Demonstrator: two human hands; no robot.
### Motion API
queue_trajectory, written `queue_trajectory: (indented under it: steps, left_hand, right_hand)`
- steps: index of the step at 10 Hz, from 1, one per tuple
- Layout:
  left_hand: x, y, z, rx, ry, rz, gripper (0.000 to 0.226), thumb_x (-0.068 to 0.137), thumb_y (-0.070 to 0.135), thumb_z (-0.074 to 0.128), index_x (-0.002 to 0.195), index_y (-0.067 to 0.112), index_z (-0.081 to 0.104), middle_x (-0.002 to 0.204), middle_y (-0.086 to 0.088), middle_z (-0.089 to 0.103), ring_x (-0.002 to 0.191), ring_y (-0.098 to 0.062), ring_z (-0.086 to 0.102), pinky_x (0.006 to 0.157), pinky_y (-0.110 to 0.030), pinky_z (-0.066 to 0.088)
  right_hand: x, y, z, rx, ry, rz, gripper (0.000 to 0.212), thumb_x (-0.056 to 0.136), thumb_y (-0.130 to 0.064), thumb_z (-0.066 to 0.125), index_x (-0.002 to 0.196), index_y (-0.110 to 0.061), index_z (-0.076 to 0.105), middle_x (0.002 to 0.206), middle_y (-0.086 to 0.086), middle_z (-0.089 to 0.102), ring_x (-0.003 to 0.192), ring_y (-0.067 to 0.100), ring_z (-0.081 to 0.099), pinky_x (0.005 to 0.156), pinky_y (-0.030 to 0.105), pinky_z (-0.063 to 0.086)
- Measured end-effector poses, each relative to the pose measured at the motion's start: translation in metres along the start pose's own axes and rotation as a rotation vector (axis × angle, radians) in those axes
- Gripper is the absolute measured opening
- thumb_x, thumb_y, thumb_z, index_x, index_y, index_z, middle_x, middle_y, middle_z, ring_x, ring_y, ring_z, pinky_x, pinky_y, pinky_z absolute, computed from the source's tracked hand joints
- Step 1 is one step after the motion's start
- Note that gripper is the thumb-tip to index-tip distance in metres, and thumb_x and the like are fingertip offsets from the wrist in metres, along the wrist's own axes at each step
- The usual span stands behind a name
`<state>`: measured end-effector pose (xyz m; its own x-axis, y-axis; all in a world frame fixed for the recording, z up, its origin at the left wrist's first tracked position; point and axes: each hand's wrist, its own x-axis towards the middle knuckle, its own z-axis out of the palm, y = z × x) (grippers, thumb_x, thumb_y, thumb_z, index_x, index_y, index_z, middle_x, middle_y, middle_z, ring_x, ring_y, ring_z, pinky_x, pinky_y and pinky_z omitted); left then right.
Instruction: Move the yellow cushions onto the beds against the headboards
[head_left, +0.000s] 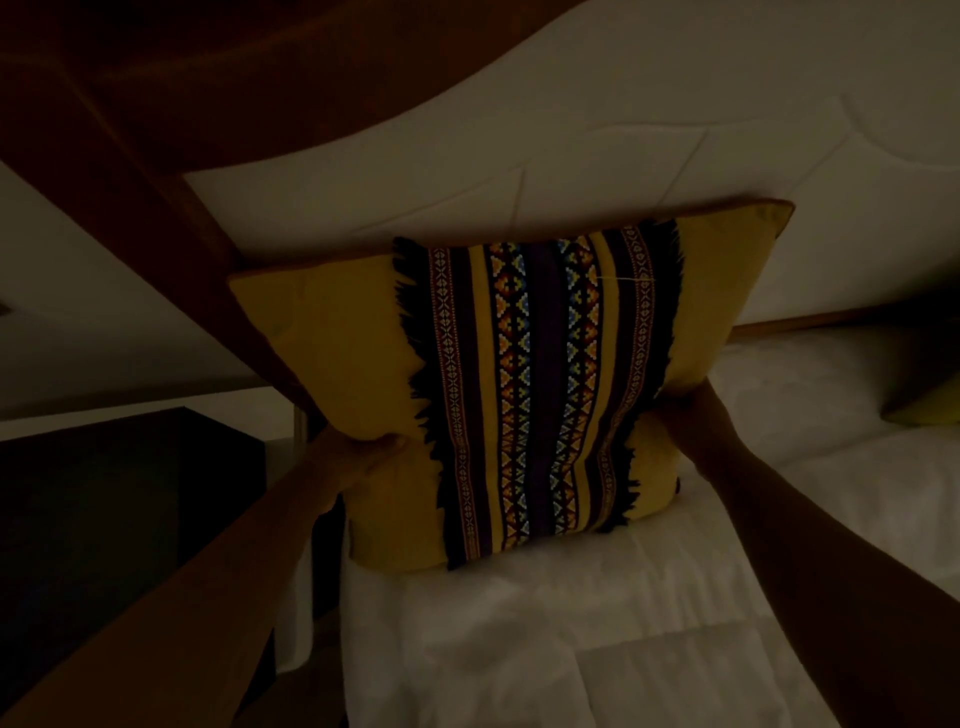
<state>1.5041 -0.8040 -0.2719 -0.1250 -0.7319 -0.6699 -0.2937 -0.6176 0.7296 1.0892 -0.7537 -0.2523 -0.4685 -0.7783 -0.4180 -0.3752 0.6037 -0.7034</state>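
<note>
- Yellow cushion (358, 332) with a fringed woven band stands mid-frame on the white bed (597, 639), leaning on the padded headboard (597, 150).
- Left hand (353, 457) and right hand (685, 410) each pinch a side edge; fabric dents, so it looks soft and light.
- Dark nightstand (119, 519) crowds lower left; open mattress lies right.

second yellow cushion (930, 410) cut off at right edge; right hand (685, 410) fingers hidden behind cushion (332, 353).

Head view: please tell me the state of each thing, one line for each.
Yellow cushion: upright on the bed, pinched at both sides.
Left hand: closed on the cushion's left side.
Right hand: gripping its right side.
Bed: made, white cover.
Second yellow cushion: lying at the right edge.
</note>
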Motion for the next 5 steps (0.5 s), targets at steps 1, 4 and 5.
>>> queue_trajectory:
  steps: [1,4,5]
  left_hand:
    - [0.003,-0.005,0.002,-0.009,0.023,0.018,0.087,0.069,0.043,0.082,0.143,0.021,0.043,0.143,-0.006,0.052,0.11,-0.019,0.055,0.091,-0.034,0.044]
    - [-0.05,0.005,0.015,0.074,0.08,0.135,0.077,0.088,0.015,0.071,0.151,0.014,0.026,0.15,-0.012,0.042,0.132,-0.03,0.045,0.111,-0.041,0.036]
    - [-0.09,0.003,0.013,0.153,0.044,0.15,0.075,0.092,0.008,0.064,0.154,0.012,0.022,0.153,-0.013,0.038,0.136,-0.032,0.041,0.115,-0.049,0.033]
  right_hand:
    - [0.0,0.0,0.003,0.047,0.007,-0.001,0.077,0.086,-0.033,0.073,0.152,-0.026,0.033,0.145,0.008,0.053,0.128,0.032,0.053,0.107,0.055,0.043]
    - [-0.084,-0.008,0.012,0.034,0.205,-0.012,0.054,0.095,-0.029,0.061,0.14,-0.008,0.039,0.119,0.011,0.062,0.104,0.032,0.065,0.084,0.044,0.054]
    - [-0.141,-0.009,0.013,-0.029,0.138,-0.024,0.049,0.097,-0.035,0.059,0.138,-0.011,0.047,0.129,0.011,0.063,0.108,0.027,0.064,0.09,0.038,0.052]
